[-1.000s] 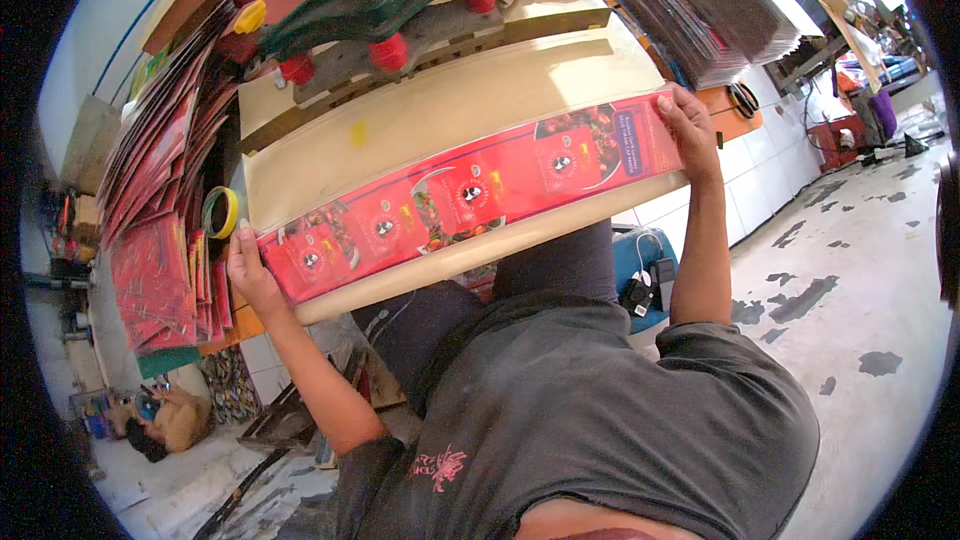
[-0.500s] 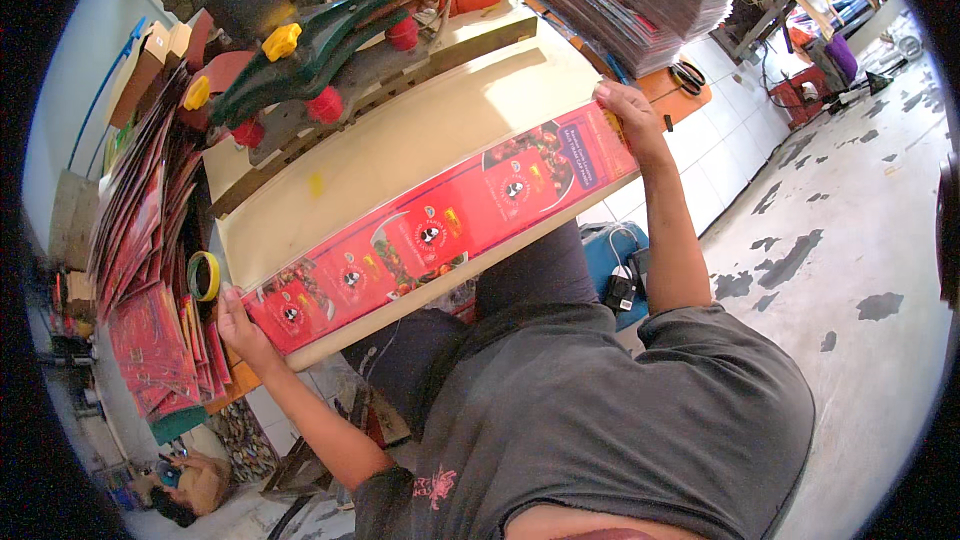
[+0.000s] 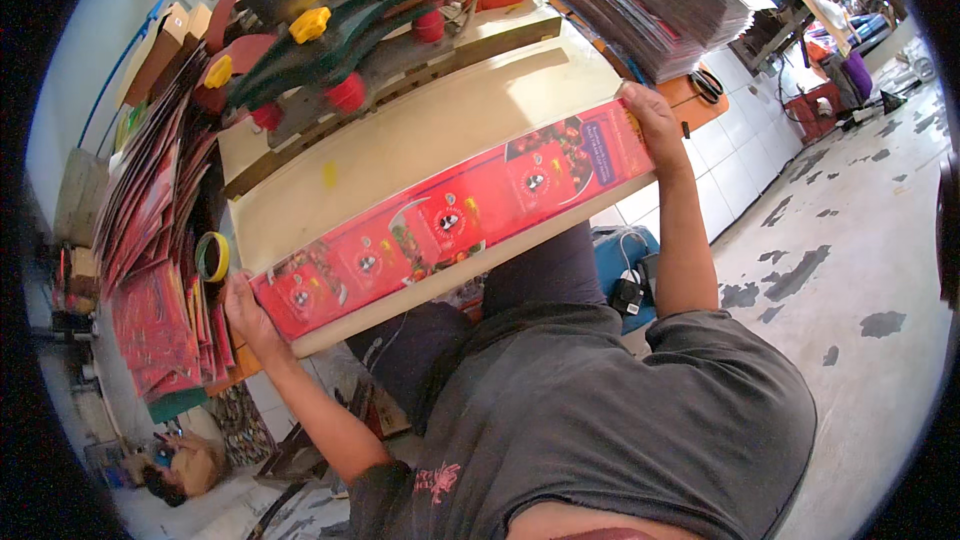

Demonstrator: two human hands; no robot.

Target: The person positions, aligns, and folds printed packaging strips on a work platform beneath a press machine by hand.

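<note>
- Step in hand: squaring a red printed sheet (image 3: 450, 225) along the near edge of the cream desk (image 3: 420, 130).
- Left hand (image 3: 248, 308) and right hand (image 3: 650, 120) each grip one end.
- Next move (a judgement): demands even pressure at both ends.

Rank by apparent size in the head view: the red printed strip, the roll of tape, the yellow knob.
1. red printed strip, largest by far.
2. roll of tape and yellow knob look alike; no ranking.

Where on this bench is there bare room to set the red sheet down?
Bare: the cream table top between the red printed sheet and the green clamp tool. Crowded: red card stacks and tape roll by the left hand; paper stack beyond the right hand.
</note>
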